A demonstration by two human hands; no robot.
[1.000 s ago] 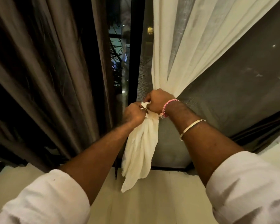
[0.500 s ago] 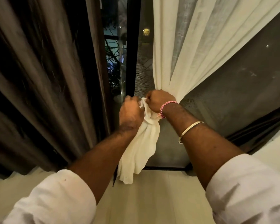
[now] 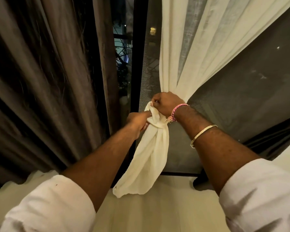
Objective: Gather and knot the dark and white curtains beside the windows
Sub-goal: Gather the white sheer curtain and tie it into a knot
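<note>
The fingers of both hands are lying buried in cloth, so the knot itself is hard to make out. The right hand [image 3: 166,103] is clenching the white curtain [image 3: 196,47] where it is gathered, and the left hand [image 3: 137,122] just below is pinching a fold. The curtain's loose tail is hanging beneath them. Left of the white curtain, past a black window frame [image 3: 137,52], the dark curtain [image 3: 45,81] is hanging ungathered.

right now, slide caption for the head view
Both hands, left hand and right hand, knot the white curtain.
</note>
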